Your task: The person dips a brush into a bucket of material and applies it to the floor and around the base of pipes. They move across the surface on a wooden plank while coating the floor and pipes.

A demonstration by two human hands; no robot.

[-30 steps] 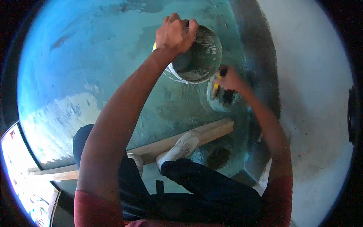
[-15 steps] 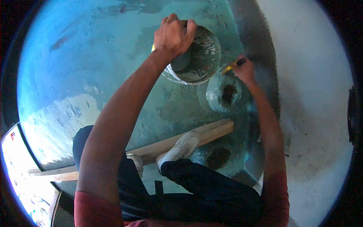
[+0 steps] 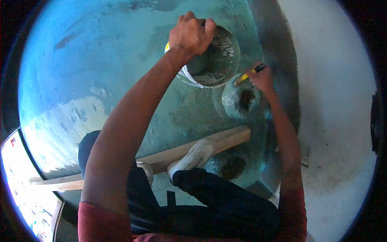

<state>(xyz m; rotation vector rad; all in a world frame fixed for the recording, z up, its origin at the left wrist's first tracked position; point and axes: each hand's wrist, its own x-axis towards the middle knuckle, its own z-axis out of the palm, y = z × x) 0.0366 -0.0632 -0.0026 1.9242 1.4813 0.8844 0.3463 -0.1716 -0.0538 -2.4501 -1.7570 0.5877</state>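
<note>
My left hand (image 3: 191, 34) is closed on the near-left rim of a white bucket (image 3: 193, 79) that holds a grey-green mix and tilts over the teal surface. To its right, my right hand (image 3: 261, 77) grips a brush (image 3: 247, 75) with a yellow and black handle. The brush's bristles point down and left, at the upper edge of a wet, raised ring (image 3: 231, 100) around a dark, rough patch (image 3: 246, 99). Whether the bristles touch the ring is hard to tell.
My white shoes (image 3: 195, 155) rest at a wooden beam (image 3: 169, 156) across the teal surface (image 3: 181, 107). Below the beam is a second dark patch (image 3: 233, 167). A pale wall (image 3: 330, 101) with a dark border stands at the right.
The bucket and my left hand have shifted slightly right and up. The brush in my right hand has come slightly lower against the ring, with its handle now more visible.
</note>
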